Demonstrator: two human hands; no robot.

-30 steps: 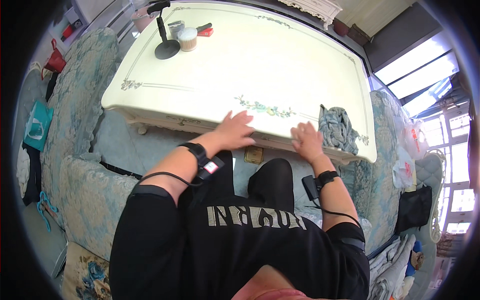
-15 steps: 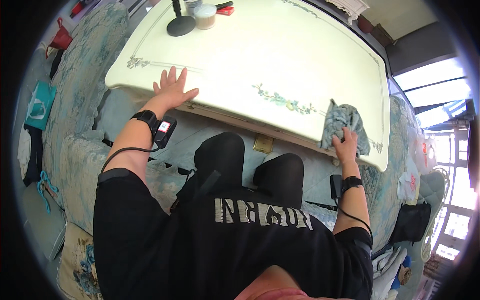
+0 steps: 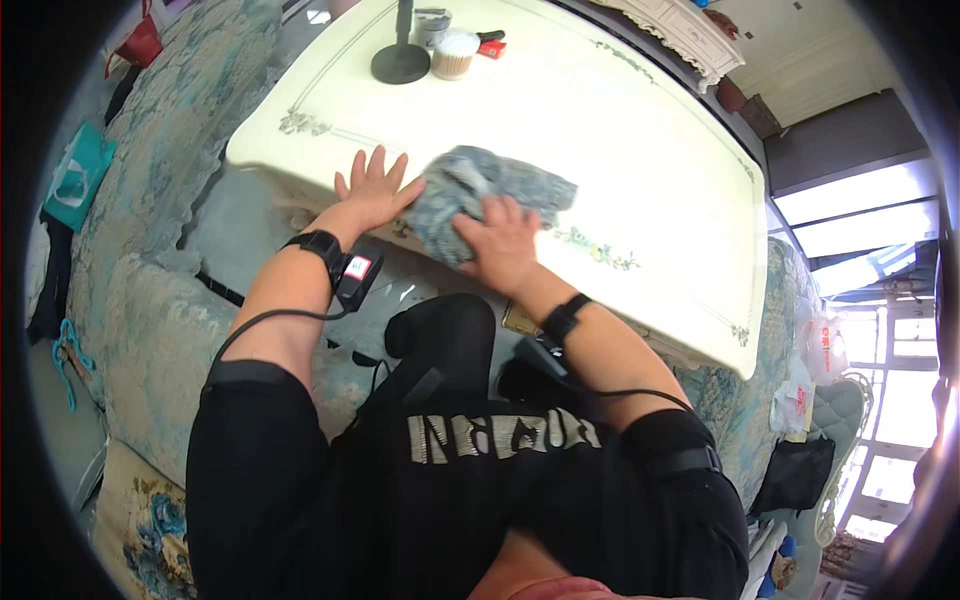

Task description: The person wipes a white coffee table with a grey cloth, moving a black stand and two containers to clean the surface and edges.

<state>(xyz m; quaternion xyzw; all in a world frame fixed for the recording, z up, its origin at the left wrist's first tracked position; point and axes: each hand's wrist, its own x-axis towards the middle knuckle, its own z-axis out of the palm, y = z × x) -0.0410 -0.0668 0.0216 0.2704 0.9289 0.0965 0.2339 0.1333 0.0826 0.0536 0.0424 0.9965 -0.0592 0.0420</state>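
A crumpled grey-blue cloth (image 3: 485, 190) lies on the cream table (image 3: 620, 140) near its front edge. My right hand (image 3: 503, 243) presses down on the cloth's near side, fingers curled over it. My left hand (image 3: 371, 187) rests flat on the tabletop just left of the cloth, fingers spread, its thumb side touching the cloth. Both wrists wear black bands with cables.
At the table's far left stand a black round lamp base (image 3: 400, 62), a small round container (image 3: 455, 52) and a red-black object (image 3: 490, 44). A patterned sofa (image 3: 150, 200) runs along the left. Bags (image 3: 800, 470) sit at right near a window.
My right hand has dragged the cloth from the table's right end to the left, next to my left hand. The left hand has stayed flat near the front left edge.
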